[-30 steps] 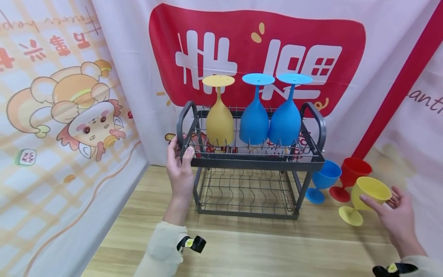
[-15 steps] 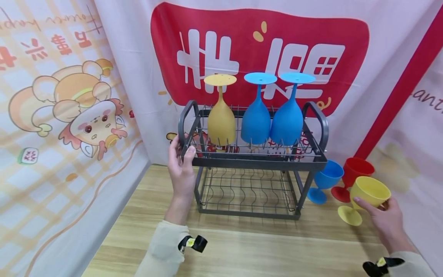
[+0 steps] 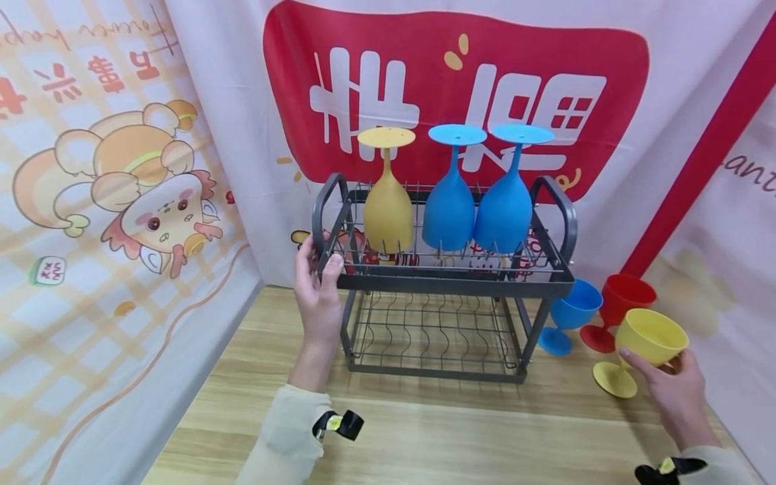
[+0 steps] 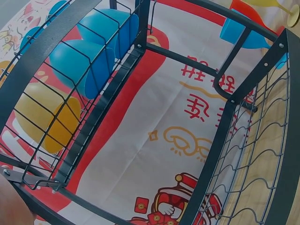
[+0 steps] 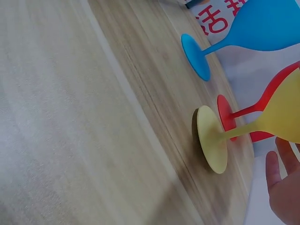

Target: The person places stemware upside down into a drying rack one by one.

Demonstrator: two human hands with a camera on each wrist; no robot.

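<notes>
My left hand [image 3: 318, 296] grips the left end of the upper tier of a two-tier dark metal dish rack [image 3: 455, 288], its thumb over the frame's front corner. Upside down on that tier stand a yellow goblet [image 3: 389, 215] and two blue goblets, one in the middle [image 3: 448, 212] and one at the right [image 3: 504, 209]. Right of the rack, my right hand [image 3: 675, 397] holds the bowl of another yellow goblet [image 3: 650, 340], thumb in front, other fingers partly hidden behind. In the right wrist view this goblet's foot [image 5: 212, 139] is near the tabletop, a dark shadow along its edge.
An upright blue goblet [image 3: 576, 306] stands close to the rack's right side, with a red goblet [image 3: 627, 296] beside it, behind the held yellow one. The rack's lower tier [image 3: 433, 330] has wavy wires. Printed cloth [image 3: 242, 135] hangs behind and at the sides of the wooden table [image 3: 424, 431].
My right hand has moved left against the yellow goblet's bowl and now holds it; the goblet has shifted slightly. My left hand keeps its grip on the rack.
</notes>
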